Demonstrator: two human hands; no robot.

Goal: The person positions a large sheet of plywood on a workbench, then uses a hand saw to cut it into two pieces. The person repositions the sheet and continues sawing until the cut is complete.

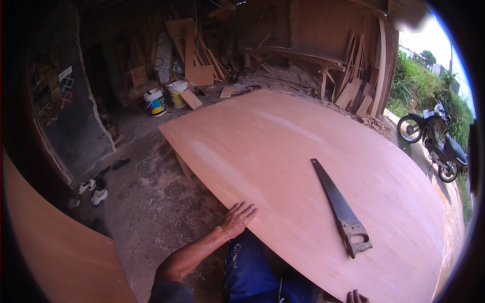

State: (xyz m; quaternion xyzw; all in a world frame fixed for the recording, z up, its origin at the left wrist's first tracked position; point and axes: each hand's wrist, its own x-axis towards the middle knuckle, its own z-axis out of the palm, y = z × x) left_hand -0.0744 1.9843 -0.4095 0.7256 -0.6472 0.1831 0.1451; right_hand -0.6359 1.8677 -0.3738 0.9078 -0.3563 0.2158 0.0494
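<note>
A large sheet of reddish plywood [283,151] lies flat in front of me, raised off the floor on a support whose wooden leg shows under its left side. My left hand [239,220] rests on its near left edge, fingers stretched flat over the top; the thumb is not clearly visible. At the bottom of the view, only the fingers of my right hand [356,297] show, curled over the near edge of the sheet. A handsaw [338,202] with a wooden handle lies on the plywood, between and beyond my hands, its blade pointing away. Neither hand touches it.
Another plywood sheet [55,242] stands at the left. Two buckets [155,102], leaning boards [189,50] and a low bench [298,55] with scraps fill the back. Shoes [99,196] lie on the floor. A motorcycle [437,141] is parked outside at right.
</note>
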